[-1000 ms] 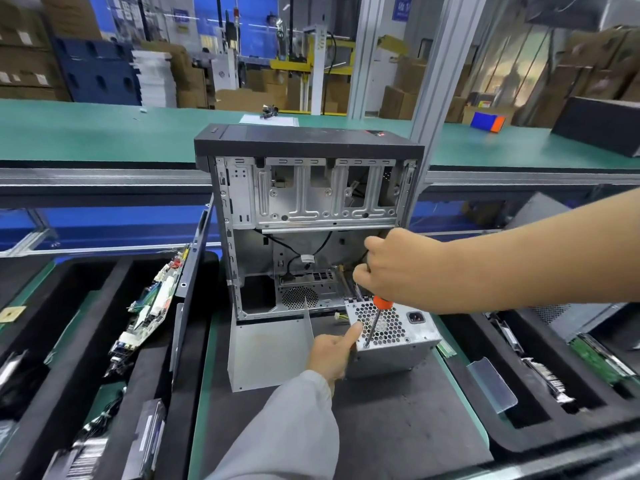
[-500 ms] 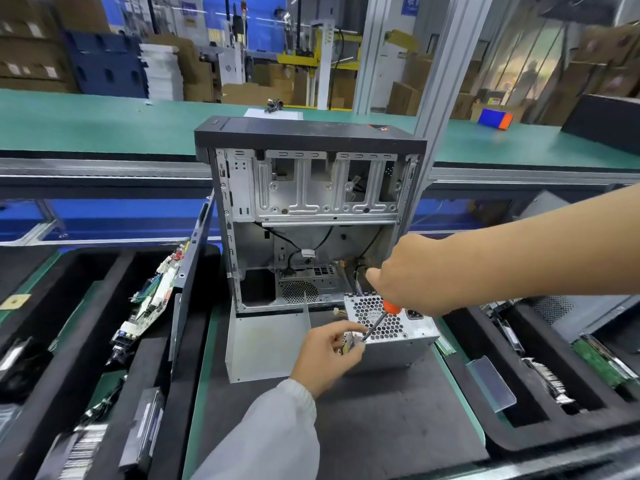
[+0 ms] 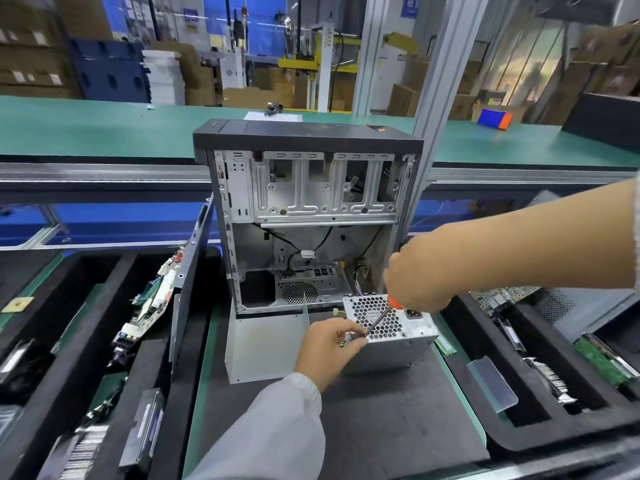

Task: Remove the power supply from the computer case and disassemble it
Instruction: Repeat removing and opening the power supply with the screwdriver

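Screwdriver [image 3: 380, 317] work on the power supply [image 3: 391, 332] is the step in hand: the grey metal unit sits out of the computer case [image 3: 308, 216], on the dark mat just in front of the case's open side and toward its right corner, with its honeycomb fan grille facing up. The right hand [image 3: 417, 275] is closed around the orange handle, holding the shaft slanted down toward the near left corner of the grille. The left hand [image 3: 327, 348] has its fingers curled at that same corner, thumb and forefinger pinching close to the tip, apparently to steady it or catch a screw; whether a screw is actually between them is too small to tell. To do this well, the person should probably bring the shaft closer to square with the screw head, since a slanted tip tends to slip and round the slot, and should press the unit down against the mat so that it does not skate. Keeping the left fingertips [image 3: 356, 336] beside the tip, not under it, would guard against a slip.
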`<state>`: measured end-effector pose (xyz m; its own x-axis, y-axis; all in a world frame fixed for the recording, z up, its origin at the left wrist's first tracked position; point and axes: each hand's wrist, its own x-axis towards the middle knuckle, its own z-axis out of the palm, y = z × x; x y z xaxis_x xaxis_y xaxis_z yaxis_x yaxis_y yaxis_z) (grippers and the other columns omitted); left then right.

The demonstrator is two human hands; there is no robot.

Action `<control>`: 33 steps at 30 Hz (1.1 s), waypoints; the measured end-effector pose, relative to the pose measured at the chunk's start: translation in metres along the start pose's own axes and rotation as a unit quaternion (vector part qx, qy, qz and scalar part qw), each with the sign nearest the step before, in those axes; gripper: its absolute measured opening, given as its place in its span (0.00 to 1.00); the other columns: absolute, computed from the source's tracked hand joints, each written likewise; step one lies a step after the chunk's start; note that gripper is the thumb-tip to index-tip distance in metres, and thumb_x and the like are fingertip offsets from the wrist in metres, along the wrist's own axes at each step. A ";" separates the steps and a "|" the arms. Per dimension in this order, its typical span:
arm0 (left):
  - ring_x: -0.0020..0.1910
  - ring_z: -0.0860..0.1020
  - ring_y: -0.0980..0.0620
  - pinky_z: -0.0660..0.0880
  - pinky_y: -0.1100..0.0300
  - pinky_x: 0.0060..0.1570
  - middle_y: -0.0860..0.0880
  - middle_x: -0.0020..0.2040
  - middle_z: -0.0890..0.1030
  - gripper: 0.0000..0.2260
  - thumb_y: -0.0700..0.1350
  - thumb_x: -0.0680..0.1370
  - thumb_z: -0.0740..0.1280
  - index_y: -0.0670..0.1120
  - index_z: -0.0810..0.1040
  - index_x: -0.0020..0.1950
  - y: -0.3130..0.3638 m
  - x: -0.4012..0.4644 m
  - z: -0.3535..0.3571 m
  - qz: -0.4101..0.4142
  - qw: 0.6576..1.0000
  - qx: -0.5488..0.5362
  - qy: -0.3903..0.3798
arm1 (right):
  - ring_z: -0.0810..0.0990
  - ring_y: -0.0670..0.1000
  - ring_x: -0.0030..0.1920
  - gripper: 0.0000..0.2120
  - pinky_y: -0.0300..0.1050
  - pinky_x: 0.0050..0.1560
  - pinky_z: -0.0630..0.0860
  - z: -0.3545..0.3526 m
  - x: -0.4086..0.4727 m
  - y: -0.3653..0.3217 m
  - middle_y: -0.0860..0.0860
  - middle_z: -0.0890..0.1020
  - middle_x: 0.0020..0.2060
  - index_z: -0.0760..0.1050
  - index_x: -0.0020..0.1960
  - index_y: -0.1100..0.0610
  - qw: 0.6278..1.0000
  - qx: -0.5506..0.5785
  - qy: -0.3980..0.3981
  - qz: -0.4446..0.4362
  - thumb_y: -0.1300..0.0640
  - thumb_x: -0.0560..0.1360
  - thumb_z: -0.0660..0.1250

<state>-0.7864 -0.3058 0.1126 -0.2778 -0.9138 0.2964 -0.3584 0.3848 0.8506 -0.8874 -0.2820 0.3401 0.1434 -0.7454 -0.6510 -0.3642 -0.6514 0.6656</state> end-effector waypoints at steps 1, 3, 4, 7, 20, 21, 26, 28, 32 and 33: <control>0.30 0.71 0.65 0.65 0.70 0.36 0.60 0.36 0.79 0.02 0.43 0.73 0.75 0.48 0.86 0.45 0.000 0.000 0.001 0.002 1.000 0.000 0.000 | 0.75 0.57 0.50 0.14 0.48 0.43 0.70 0.002 0.001 0.002 0.56 0.77 0.56 0.73 0.63 0.61 1.000 -0.003 -0.024 0.000 0.63 0.79 0.58; 0.30 0.71 0.63 0.66 0.68 0.37 0.60 0.35 0.78 0.02 0.43 0.73 0.75 0.48 0.86 0.45 0.000 0.001 0.001 -0.001 1.000 0.000 0.002 | 0.76 0.56 0.49 0.14 0.46 0.41 0.70 0.005 0.001 0.004 0.56 0.77 0.57 0.73 0.64 0.61 1.000 0.000 -0.012 0.008 0.62 0.79 0.59; 0.30 0.71 0.62 0.67 0.67 0.37 0.60 0.33 0.78 0.02 0.44 0.73 0.75 0.48 0.86 0.45 0.000 0.001 0.001 -0.004 1.000 -0.001 0.003 | 0.76 0.55 0.45 0.14 0.45 0.36 0.69 0.004 0.000 0.004 0.56 0.77 0.53 0.72 0.64 0.61 1.000 0.012 0.002 0.017 0.61 0.79 0.60; 0.29 0.71 0.64 0.68 0.66 0.37 0.61 0.30 0.76 0.01 0.44 0.73 0.75 0.49 0.85 0.44 0.001 0.000 0.002 -0.006 1.000 -0.001 0.002 | 0.68 0.50 0.31 0.16 0.43 0.27 0.63 0.004 0.003 0.004 0.52 0.69 0.35 0.68 0.64 0.63 0.996 0.045 0.065 0.036 0.61 0.77 0.62; 0.27 0.62 0.58 0.64 0.69 0.30 0.57 0.26 0.63 0.08 0.43 0.78 0.69 0.46 0.74 0.41 0.009 0.003 -0.009 -0.114 0.983 -0.130 0.062 | 0.81 0.58 0.46 0.18 0.48 0.44 0.78 0.023 0.003 0.032 0.60 0.80 0.51 0.70 0.62 0.64 0.981 0.188 -0.025 0.045 0.51 0.82 0.53; 0.26 0.62 0.58 0.63 0.68 0.28 0.57 0.27 0.64 0.08 0.43 0.80 0.66 0.45 0.72 0.42 0.007 0.003 -0.012 -0.157 0.967 -0.179 0.086 | 0.82 0.58 0.43 0.18 0.48 0.43 0.78 0.029 0.006 0.037 0.60 0.80 0.48 0.68 0.61 0.64 0.966 0.253 -0.009 0.043 0.50 0.82 0.53; 0.21 0.58 0.59 0.54 0.68 0.19 0.52 0.28 0.61 0.14 0.37 0.83 0.56 0.45 0.62 0.38 -0.026 -0.019 -0.031 -0.316 0.883 -0.329 0.112 | 0.78 0.53 0.31 0.14 0.45 0.32 0.75 0.072 0.038 0.010 0.55 0.77 0.37 0.62 0.46 0.55 0.881 0.468 0.074 -0.013 0.46 0.82 0.54; 0.22 0.61 0.58 0.57 0.67 0.19 0.49 0.29 0.64 0.13 0.35 0.83 0.55 0.44 0.64 0.39 -0.040 -0.035 -0.039 -0.352 0.859 -0.355 0.111 | 0.76 0.54 0.36 0.14 0.49 0.41 0.74 0.088 0.060 -0.013 0.52 0.73 0.36 0.60 0.44 0.55 0.862 0.497 0.097 -0.032 0.46 0.82 0.54; 0.24 0.65 0.53 0.60 0.62 0.23 0.47 0.28 0.69 0.09 0.35 0.79 0.60 0.42 0.70 0.38 -0.066 -0.069 -0.054 -0.401 0.841 -0.322 0.170 | 0.71 0.51 0.38 0.15 0.50 0.42 0.68 0.109 0.092 -0.038 0.50 0.72 0.38 0.58 0.40 0.50 0.833 0.533 0.145 -0.032 0.44 0.81 0.55; 0.25 0.65 0.51 0.59 0.61 0.26 0.47 0.27 0.70 0.10 0.36 0.77 0.61 0.43 0.72 0.36 -0.071 -0.075 -0.055 -0.407 0.843 -0.301 0.184 | 0.72 0.51 0.38 0.14 0.49 0.43 0.69 0.114 0.097 -0.040 0.49 0.73 0.38 0.59 0.41 0.49 0.826 0.541 0.153 -0.035 0.44 0.81 0.55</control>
<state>-0.6914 -0.2719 0.0537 0.1767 -0.8644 -0.4707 0.2518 -0.4226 0.8706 -0.9640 -0.3121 0.2094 0.3639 -0.8203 -0.4412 -0.9311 -0.3089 -0.1937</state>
